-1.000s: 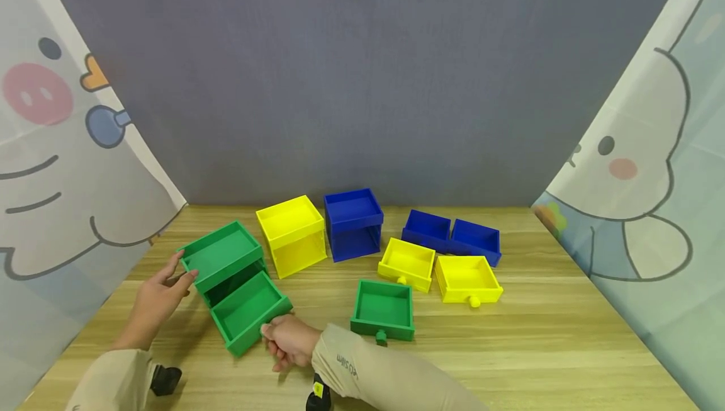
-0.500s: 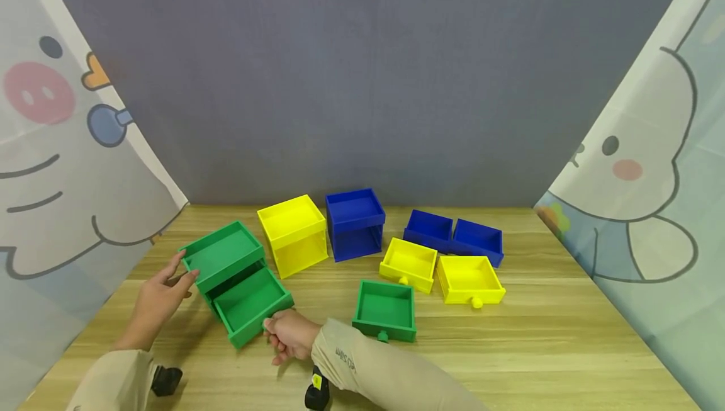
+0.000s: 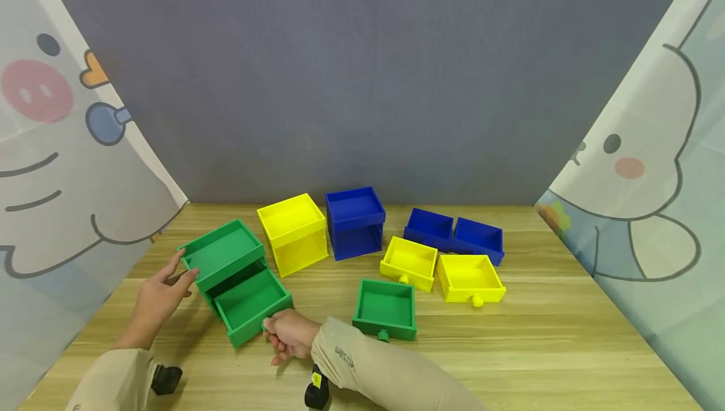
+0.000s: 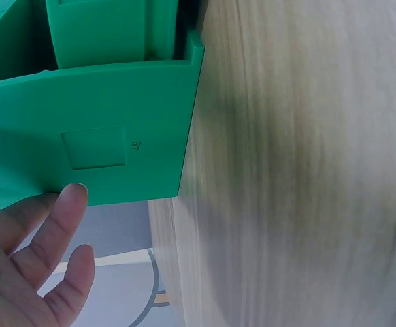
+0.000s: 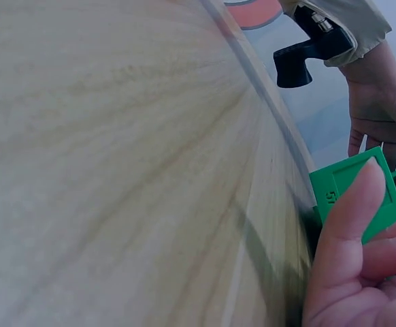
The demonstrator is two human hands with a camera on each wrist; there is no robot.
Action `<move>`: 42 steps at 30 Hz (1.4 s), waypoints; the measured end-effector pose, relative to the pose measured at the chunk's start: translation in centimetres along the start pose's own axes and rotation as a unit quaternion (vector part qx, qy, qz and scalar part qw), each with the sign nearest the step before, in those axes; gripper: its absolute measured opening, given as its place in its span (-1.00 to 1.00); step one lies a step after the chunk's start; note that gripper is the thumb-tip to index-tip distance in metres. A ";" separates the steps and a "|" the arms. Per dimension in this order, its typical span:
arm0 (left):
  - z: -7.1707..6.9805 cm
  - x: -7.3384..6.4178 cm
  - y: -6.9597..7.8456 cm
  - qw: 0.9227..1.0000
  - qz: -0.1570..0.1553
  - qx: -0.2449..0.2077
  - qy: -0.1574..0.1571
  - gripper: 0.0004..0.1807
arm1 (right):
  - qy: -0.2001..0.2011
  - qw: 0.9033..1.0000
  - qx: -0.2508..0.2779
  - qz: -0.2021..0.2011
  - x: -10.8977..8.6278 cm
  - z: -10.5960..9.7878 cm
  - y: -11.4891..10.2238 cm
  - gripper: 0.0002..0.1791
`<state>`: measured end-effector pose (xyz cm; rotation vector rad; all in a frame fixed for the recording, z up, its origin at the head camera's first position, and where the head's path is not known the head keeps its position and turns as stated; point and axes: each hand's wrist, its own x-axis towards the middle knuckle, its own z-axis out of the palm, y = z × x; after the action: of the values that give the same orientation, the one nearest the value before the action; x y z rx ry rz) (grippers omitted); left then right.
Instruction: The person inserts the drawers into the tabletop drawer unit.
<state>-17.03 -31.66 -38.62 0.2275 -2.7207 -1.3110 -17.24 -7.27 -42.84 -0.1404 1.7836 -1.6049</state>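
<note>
A green cabinet point(image 3: 222, 252) with a shallow tray top stands at the left of the table, turned at an angle. One green drawer point(image 3: 252, 303) is partly inside its opening, sticking out toward the front right. My right hand point(image 3: 291, 334) pinches that drawer's small front knob, mostly hidden by thumb and fingers. Along the cabinet's left side, my left hand point(image 3: 158, 298) touches the wall with fairly straight fingers. In the left wrist view, fingertips point(image 4: 72, 197) rest at the edge of the green side panel point(image 4: 130, 109). A second green drawer point(image 3: 385, 305) lies on the table, right of my right hand.
Behind stand a yellow cabinet point(image 3: 291, 228) and a blue cabinet point(image 3: 355, 219), both without drawers. To the right lie two yellow drawers point(image 3: 409, 260) and two blue drawers point(image 3: 428, 225). A grey backdrop point(image 3: 362, 84) closes off the table's far edge.
My right hand has pushed the green drawer a little farther into the green cabinet, mostly in the first half second. The left hand keeps its place on the cabinet.
</note>
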 end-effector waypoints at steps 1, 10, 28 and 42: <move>0.0 0.0 0.0 1.000 -0.001 0.000 0.000 -0.20 | 0.000 1.000 -0.003 0.000 0.0 0.0 0.0 -0.63; 0.1 -0.1 0.2 1.000 0.004 0.008 0.011 -0.20 | 0.005 1.000 -0.017 0.006 0.0 0.2 0.0 -0.64; -0.1 -0.2 0.1 1.000 0.000 0.012 0.010 -0.19 | -0.007 0.996 0.080 0.035 1.1 -0.7 0.3 -0.68; 0.0 -0.2 0.2 1.000 0.010 0.016 0.011 -0.21 | 0.119 0.988 0.095 -0.036 0.4 0.0 1.3 -0.80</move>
<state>-16.85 -31.51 -38.41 0.2155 -2.7196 -1.2529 -17.05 -7.17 -44.15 0.0795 1.8043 -1.9007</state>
